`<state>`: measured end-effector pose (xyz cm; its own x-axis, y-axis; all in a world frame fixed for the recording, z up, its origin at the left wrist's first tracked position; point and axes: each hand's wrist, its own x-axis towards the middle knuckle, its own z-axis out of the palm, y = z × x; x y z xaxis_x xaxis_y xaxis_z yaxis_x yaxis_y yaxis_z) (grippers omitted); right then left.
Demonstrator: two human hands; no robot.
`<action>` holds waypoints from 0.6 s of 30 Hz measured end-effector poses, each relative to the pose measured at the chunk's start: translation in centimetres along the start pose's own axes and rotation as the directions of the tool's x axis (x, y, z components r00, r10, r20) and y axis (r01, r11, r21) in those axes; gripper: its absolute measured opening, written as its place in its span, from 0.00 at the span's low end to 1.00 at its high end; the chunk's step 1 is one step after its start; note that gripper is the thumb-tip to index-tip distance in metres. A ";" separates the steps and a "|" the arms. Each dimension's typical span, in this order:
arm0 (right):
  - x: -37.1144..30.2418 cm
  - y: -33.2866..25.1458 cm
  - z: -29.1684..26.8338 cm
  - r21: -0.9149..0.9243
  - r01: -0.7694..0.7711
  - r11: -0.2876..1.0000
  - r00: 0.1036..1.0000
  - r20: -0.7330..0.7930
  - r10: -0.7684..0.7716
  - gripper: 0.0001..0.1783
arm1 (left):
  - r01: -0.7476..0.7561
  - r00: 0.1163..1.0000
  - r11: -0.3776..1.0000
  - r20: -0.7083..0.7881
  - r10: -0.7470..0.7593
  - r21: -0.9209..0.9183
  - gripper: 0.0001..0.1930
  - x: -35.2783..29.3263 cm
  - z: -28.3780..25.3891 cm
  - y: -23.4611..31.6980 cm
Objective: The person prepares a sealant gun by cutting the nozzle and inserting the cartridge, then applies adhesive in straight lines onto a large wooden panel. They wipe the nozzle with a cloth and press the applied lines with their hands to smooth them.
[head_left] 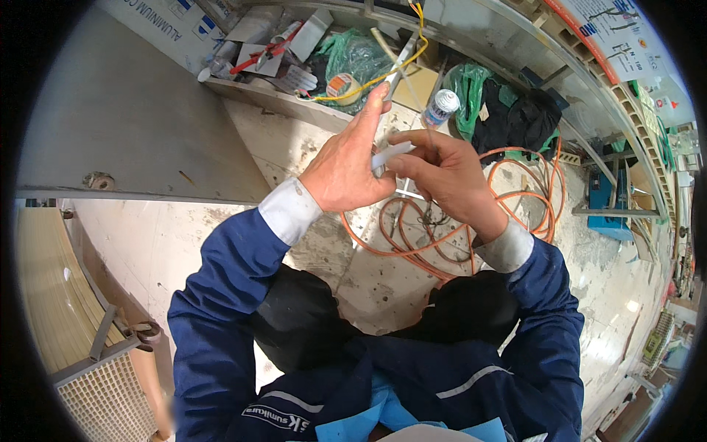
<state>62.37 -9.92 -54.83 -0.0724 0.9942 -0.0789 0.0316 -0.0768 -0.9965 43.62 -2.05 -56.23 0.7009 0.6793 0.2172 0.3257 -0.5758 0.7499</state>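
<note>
Pinches a white strip point(391, 155) between fingers of the right hand point(451, 175); extends the left hand point(342, 169) just left of the strip, with remaining fingers too hidden to tell. Shows orange hose point(398, 254) looped mostly right of the strip, then a white can point(440, 109) and cluttered box point(291, 109) beyond it.

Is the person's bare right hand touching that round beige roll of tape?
Apart: in the head view, the bare left hand shows between the right hand and the tape roll.
</note>
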 end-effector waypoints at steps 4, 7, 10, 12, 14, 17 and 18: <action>-0.1 -0.2 0.7 -0.147 -0.063 0.987 0.998 0.019 0.066 0.13 | 0.007 0.993 0.997 0.119 0.003 -0.079 0.58 -0.1 0.4 -0.8; 0.3 -0.9 0.7 -0.149 -0.026 0.989 0.999 0.042 0.033 0.10 | -0.018 0.993 0.975 0.111 0.043 -0.220 0.57 -0.2 0.4 -1.6; 1.7 -2.2 0.6 -0.205 0.093 0.974 0.996 0.023 -0.090 0.10 | 0.069 0.997 0.929 0.043 -0.057 -0.364 0.49 -0.1 -0.5 -2.3; 3.2 -3.4 0.5 -0.339 0.229 0.912 0.971 0.017 -0.238 0.14 | 0.185 0.978 0.944 -0.038 -0.203 -0.273 0.39 -0.1 -2.4 -2.9; 4.7 -4.5 0.4 -0.471 0.230 0.852 0.960 -0.033 -0.277 0.15 | 0.433 0.901 0.832 0.169 -0.399 -0.347 0.45 0.0 -3.8 -3.2; 5.2 -5.8 0.6 -0.493 0.335 0.803 0.897 -0.093 -0.431 0.15 | 0.815 0.579 0.271 0.702 -0.416 -0.512 0.63 0.0 -3.7 -3.0; 5.2 -6.0 1.0 -0.479 0.403 0.780 0.858 -0.100 -0.504 0.15 | 0.744 0.656 0.165 0.660 -0.367 -0.648 0.61 0.3 -3.3 -2.8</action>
<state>60.85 -4.37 -49.29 0.0212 0.8992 0.4371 0.4727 0.3762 -0.7969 40.81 1.31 -56.22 0.7586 0.3570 -0.5451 0.1643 0.7048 0.6902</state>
